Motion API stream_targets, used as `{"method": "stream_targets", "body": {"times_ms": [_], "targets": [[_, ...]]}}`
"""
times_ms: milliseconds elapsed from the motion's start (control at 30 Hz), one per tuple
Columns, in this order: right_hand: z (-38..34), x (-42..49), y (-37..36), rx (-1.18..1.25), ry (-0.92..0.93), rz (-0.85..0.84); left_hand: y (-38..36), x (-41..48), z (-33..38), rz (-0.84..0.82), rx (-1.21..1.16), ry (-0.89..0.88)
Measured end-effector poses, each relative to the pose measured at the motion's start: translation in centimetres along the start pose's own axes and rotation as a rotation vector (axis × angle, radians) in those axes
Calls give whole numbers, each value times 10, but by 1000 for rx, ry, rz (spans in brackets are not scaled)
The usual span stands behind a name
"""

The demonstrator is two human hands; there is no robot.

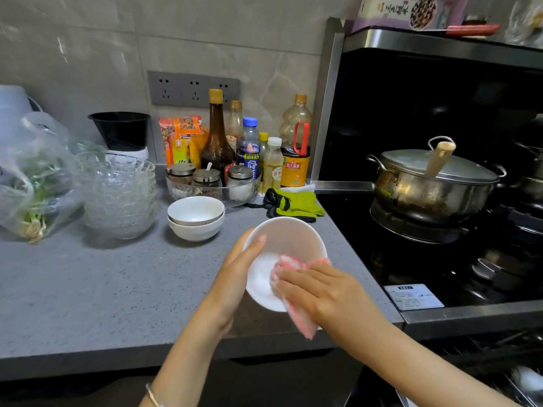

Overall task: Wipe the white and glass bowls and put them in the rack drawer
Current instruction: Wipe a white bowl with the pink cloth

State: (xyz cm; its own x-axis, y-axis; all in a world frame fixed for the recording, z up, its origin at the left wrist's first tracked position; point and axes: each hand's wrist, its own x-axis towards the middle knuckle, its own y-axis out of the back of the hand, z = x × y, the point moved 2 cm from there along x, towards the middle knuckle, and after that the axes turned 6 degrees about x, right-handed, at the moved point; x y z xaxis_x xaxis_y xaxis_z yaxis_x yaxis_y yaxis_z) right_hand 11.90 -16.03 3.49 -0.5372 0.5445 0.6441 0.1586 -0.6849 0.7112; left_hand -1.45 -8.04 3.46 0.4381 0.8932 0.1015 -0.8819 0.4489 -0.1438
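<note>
My left hand (235,271) grips a white bowl (289,242) by its left rim and holds it tilted above the grey counter's right end. My right hand (320,292) presses a pink and white cloth (289,267) against the bowl's inside, near the lower right rim. Two more white bowls (195,217) sit stacked on the counter behind. Left of them stands a stack of several glass bowls (117,192). The rack drawer is not clearly in view.
Behind the bowls stand sauce bottles (217,136) and a glass tray of spice jars (210,183). Green gloves (293,204) lie by the stove. A steel pot (432,183) sits on the black hob at right. A bag of greens (32,177) lies at left.
</note>
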Motion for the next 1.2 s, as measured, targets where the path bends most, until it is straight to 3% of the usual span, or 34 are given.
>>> {"method": "stream_targets", "body": {"times_ms": [133, 233, 467, 600, 700, 867, 967, 1033, 1133, 1200], "targets": [[-7, 12, -4, 3, -108, 101, -14, -6, -4, 61, -143, -26], [-15, 16, -8, 88, -177, 120, -22, -11, -12, 67, -319, 110], [5, 0, 2, -158, 33, -40, 4, -3, 10, 28, 35, -28], [-11, 13, -4, -52, -148, 35, -13, -8, -2, 91, -156, -22], [-22, 17, -11, 139, -296, 48, -22, -10, -14, 102, -274, 95], [-11, 3, -5, -50, -76, -117, -1, -5, -2, 77, -68, 15], [-7, 4, -5, -89, -87, -125, 0, -6, 2, 42, -27, -53], [-12, 9, -9, -30, -133, -70, -8, -9, -1, 96, -94, -69], [-23, 19, -12, 189, -350, -24, -24, -13, -13, 132, -233, -39], [-25, 17, -12, 256, -372, 3, -26, -14, -15, 160, -291, 28]]}}
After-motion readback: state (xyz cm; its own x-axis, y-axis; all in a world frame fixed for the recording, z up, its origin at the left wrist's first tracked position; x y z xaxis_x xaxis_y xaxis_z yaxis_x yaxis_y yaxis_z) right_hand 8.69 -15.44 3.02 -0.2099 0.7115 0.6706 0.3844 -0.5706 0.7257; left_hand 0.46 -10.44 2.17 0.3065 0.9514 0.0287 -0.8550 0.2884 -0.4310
